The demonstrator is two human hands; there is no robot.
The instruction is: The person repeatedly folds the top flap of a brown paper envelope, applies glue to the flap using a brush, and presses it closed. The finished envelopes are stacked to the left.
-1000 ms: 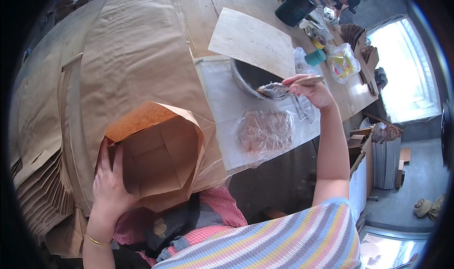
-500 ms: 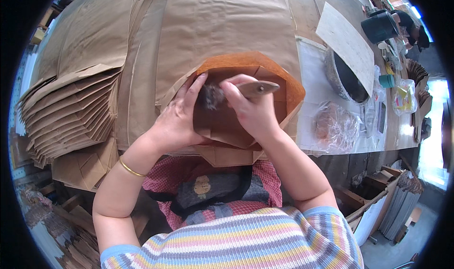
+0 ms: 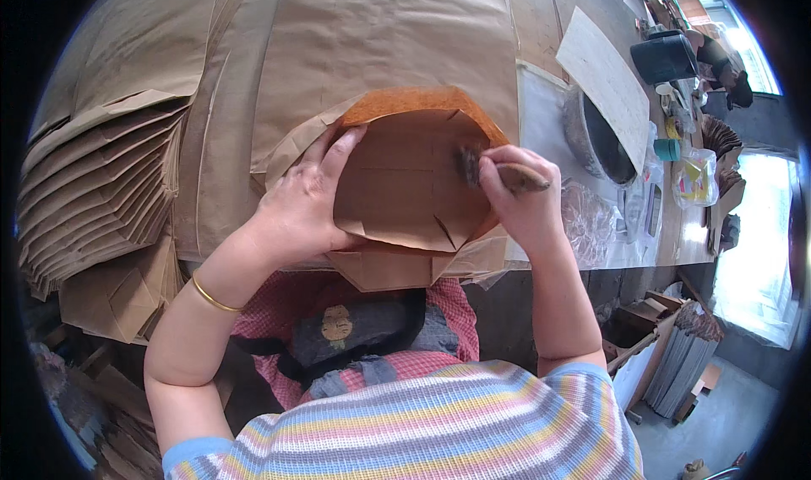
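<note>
A brown paper bag (image 3: pixel 397 176) lies before me with its mouth spread wide, and the upper rim is a wet-looking orange brown. My left hand (image 3: pixel 300 197) rests on the left side of the mouth, fingers and thumb spread apart against the paper. In my right hand (image 3: pixel 528 197) is a brush (image 3: pixel 524 177), gripped by its wooden handle. Its dark bristles (image 3: pixel 467 166) are at the right inside part of the opening, blurred by motion; whether they touch the paper I cannot tell.
Fanned, folded paper bags (image 3: pixel 101 176) are stacked at the left. Large brown paper sheets (image 3: pixel 389 32) cover the table beyond. To the right stand a dark basin (image 3: pixel 583 134) partly covered by a pale board (image 3: pixel 604 83), clear plastic wrap (image 3: pixel 587 218) and a dark green container (image 3: pixel 663 56).
My right hand has carried the brush from the left part of the mouth to its right side. My left hand stays on the bag's left side. The whole view has shifted slightly.
</note>
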